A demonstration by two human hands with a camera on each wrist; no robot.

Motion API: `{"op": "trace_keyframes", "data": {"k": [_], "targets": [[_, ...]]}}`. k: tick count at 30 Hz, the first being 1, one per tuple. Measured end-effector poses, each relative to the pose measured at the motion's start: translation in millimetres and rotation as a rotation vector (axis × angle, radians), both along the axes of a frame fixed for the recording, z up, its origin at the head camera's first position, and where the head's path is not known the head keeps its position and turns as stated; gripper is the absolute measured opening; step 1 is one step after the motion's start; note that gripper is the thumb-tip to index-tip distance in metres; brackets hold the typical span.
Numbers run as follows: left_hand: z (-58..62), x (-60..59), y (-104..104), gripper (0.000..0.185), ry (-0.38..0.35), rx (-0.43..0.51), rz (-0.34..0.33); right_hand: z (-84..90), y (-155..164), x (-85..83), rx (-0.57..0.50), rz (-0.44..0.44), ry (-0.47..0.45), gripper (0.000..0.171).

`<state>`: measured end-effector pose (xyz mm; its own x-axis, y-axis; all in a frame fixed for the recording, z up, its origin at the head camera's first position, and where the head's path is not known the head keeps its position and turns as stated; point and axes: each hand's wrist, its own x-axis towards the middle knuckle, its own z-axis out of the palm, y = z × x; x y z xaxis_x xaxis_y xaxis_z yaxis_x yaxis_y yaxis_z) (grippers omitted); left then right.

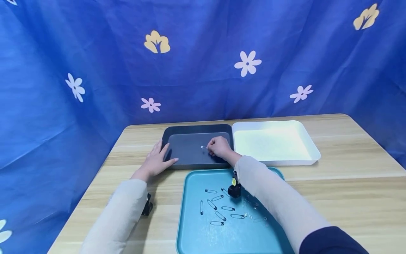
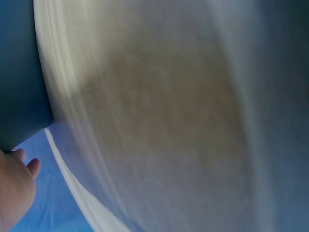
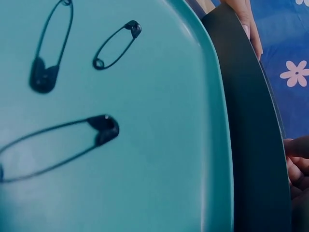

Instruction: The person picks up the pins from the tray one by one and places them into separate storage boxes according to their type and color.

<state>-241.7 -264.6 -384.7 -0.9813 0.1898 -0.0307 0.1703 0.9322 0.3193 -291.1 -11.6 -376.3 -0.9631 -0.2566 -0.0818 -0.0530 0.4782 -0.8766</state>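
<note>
Between the thumb and fingers of my right hand (image 1: 219, 146) a small silver safety pin (image 1: 203, 147) is pinched, just above the floor of the dark grey tray (image 1: 187, 150). My left hand (image 1: 155, 161) rests with spread fingers at that tray's left front corner. In the left wrist view, part of the left hand (image 2: 15, 191) touches the tray's wall (image 2: 21, 72). Several black safety pins (image 1: 217, 223) lie scattered on the teal tray (image 1: 203, 241) in front. Small clear or silver pins (image 1: 250, 216) lie to their right, partly shaded by my right forearm.
A white tray (image 1: 276, 143) stands against the dark tray's right side. All the trays are on a wooden table (image 1: 345, 169). Behind it hangs a blue cloth (image 1: 196, 70) with flower prints. My right forearm crosses over the teal tray.
</note>
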Motion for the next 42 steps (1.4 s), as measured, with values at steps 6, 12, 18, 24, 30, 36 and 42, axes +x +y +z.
{"op": "trace_keyframes", "data": {"k": [6,12,18,24,30,36,42], "targets": [[-0.8,-1.3,1,0.088,0.007,0.0,-0.008,-3.4,-4,-3.3,0.018,-0.027,-0.005,0.013],[-0.3,0.6,1,0.088,0.007,0.0,-0.007,-4.5,-7,-5.7,0.023,-0.029,-0.038,0.014],[0.4,3.1,1,0.087,0.014,-0.015,-0.012,-6.7,-11,-7.2,0.026,-0.034,-0.061,0.016],[0.3,3.7,1,0.087,0.013,-0.014,-0.007,-9.6,-14,-8.1,0.019,-0.044,-0.078,0.016],[0.5,2.6,1,0.087,0.011,-0.008,-0.002,-12.2,-15,-10.4,0.016,-0.051,-0.061,0.016],[-0.3,2.2,2,0.087,0.01,0.0,0.0,-12.5,-14,-11.8,0.01,-0.059,-0.063,0.015],[1.0,2.0,2,0.087,0.008,0.003,0.001,-10.9,-12,-11.4,0.024,-0.058,-0.059,0.01]]}}
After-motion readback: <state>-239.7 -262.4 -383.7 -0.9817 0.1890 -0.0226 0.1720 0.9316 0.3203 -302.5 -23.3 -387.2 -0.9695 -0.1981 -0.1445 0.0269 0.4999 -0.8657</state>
